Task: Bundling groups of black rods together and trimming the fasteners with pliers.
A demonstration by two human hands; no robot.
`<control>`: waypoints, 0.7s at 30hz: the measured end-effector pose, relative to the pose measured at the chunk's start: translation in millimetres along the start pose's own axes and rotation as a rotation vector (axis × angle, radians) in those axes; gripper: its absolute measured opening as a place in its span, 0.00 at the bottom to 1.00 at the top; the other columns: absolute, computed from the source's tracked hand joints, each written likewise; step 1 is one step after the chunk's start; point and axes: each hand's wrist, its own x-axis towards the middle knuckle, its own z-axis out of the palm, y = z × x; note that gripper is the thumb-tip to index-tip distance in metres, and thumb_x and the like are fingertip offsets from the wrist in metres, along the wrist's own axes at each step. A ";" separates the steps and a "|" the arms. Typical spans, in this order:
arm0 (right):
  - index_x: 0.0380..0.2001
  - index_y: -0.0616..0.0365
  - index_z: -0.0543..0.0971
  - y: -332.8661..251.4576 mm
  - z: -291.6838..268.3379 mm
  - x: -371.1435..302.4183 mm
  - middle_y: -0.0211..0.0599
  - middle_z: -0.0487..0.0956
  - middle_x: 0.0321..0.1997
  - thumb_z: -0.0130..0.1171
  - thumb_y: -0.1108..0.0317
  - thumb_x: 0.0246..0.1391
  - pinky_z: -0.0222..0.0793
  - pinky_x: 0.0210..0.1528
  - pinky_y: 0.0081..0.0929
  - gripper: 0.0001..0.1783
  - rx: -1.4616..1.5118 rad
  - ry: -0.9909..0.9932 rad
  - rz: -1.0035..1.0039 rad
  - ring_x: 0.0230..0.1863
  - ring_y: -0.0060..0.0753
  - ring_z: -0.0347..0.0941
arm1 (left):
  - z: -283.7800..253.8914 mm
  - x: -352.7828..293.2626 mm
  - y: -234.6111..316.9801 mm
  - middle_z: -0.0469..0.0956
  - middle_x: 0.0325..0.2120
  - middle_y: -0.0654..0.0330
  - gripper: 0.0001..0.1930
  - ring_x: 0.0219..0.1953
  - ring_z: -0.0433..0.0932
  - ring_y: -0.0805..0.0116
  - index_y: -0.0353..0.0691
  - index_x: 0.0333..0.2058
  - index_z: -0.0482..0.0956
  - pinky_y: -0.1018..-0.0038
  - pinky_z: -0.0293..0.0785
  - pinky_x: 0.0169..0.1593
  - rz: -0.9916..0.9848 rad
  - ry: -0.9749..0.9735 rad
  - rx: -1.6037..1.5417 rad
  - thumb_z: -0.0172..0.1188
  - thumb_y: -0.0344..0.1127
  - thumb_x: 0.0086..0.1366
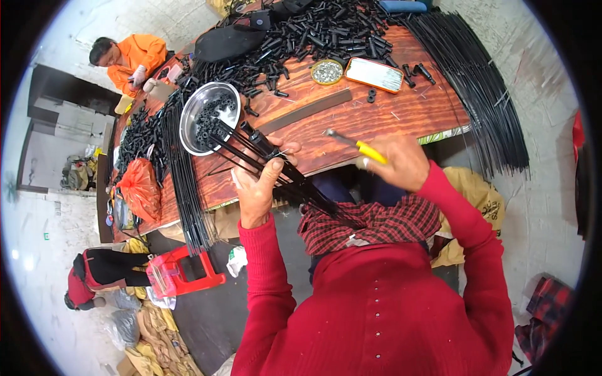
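My left hand (258,183) is closed around a bundle of thin black rods (307,194), whose lower ends slant down to my lap. A short black cylindrical piece (256,136) sticks up among the rods, beside my fingers. A thin light wire shows at the bundle near my thumb. Off to the right, my right hand (401,161) grips a yellow-handled tool (371,152) with a slim metal shaft. The tool's small tip points left, apart from the bundle; its exact shape is too small to tell.
A steel bowl (233,94) of small black rings stands left of the bundle. Beyond lie a wooden strip (307,111), a round tin (327,72) of metal bits, an orange-rimmed tray (375,75) and heaped black tubes (313,37). More rods (476,88) overhang the table's right. Two people are at left.
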 end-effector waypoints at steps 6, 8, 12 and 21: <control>0.32 0.58 0.81 57.4 31.1 3.9 0.39 0.78 0.35 0.67 0.52 0.46 0.69 0.34 0.40 0.20 -0.368 0.073 0.124 0.36 0.44 0.75 | -6.1 -7.0 2.8 0.81 0.36 0.47 0.21 0.36 0.83 0.61 0.29 0.46 0.73 0.68 0.80 0.42 -0.064 -0.001 -0.090 0.69 0.33 0.58; 0.36 0.57 0.81 58.4 36.4 5.4 0.39 0.75 0.42 0.68 0.56 0.45 0.68 0.42 0.40 0.19 -0.401 0.205 0.096 0.44 0.43 0.72 | -9.3 -8.3 1.1 0.81 0.34 0.52 0.22 0.36 0.83 0.60 0.30 0.46 0.74 0.67 0.80 0.42 -0.081 0.009 -0.135 0.71 0.31 0.55; 0.37 0.56 0.79 42.3 43.1 8.6 0.39 0.73 0.48 0.66 0.61 0.47 0.63 0.53 0.41 0.15 -0.515 0.341 0.063 0.50 0.45 0.69 | -8.8 -9.3 2.4 0.81 0.34 0.52 0.22 0.36 0.82 0.60 0.30 0.45 0.74 0.66 0.80 0.43 -0.090 0.026 -0.133 0.72 0.29 0.53; 0.37 0.64 0.77 -66.4 38.0 26.7 0.40 0.80 0.32 0.60 0.72 0.53 0.71 0.39 0.28 0.09 0.709 0.079 -0.014 0.34 0.31 0.77 | -3.0 -8.6 -1.2 0.82 0.33 0.51 0.23 0.36 0.82 0.61 0.29 0.45 0.75 0.69 0.79 0.44 -0.022 0.012 -0.085 0.73 0.30 0.52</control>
